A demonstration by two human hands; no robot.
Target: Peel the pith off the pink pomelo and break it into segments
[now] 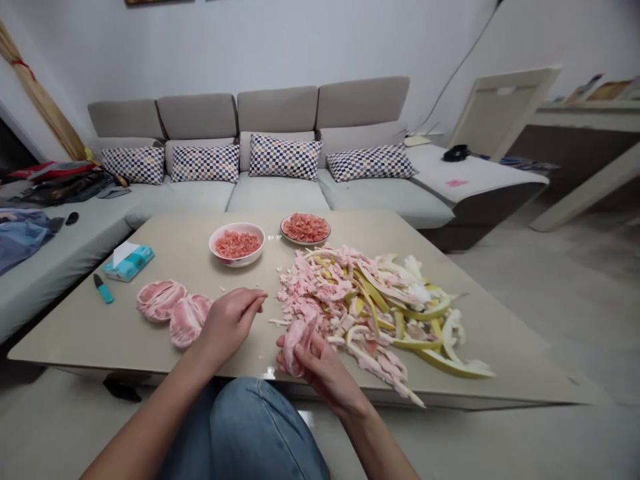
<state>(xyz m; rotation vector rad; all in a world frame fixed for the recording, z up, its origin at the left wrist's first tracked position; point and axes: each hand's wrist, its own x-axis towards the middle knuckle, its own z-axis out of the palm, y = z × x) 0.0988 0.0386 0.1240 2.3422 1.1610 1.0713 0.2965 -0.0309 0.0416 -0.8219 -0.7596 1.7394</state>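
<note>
My right hand (313, 363) is closed around a pink pomelo segment (299, 337) at the near edge of the beige table (500, 333). My left hand (231, 321) hovers over the table with fingertips pinched together; what they pinch is too small to make out. Just left of it lie peeled pomelo halves (173, 308). To the right of my hands spreads a heap of pink membrane and yellow peel (373, 303). Two bowls of pink pulp stand farther back, one white (237, 244) and one darker-rimmed (305, 229).
A teal tissue pack (128, 261) and a small teal-handled knife (103, 289) lie at the table's left. A grey sofa (280, 193) with checked cushions wraps behind and left of the table. My knee in jeans (250, 433) is under the near edge.
</note>
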